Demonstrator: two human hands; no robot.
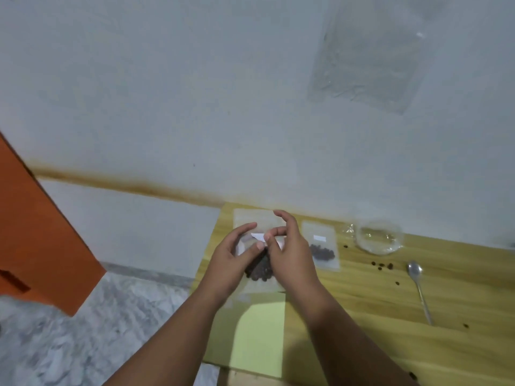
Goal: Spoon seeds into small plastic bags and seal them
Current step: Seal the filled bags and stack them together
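1. Clearly, my left hand (230, 261) pinches the seed bag (260, 271) at its left side, thumb against fingers.
2. My right hand (291, 256) pinches its top edge, the other fingers curled above.
3. It sits between both hands, above the wooden table (362, 307).

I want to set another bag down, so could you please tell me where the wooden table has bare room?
The wooden table is bare between the pale green sheet and the metal spoon. Crowded where the left hand and right hand pinch the clear plastic seed bag.

Head view, tilted down, close over table (362, 316).
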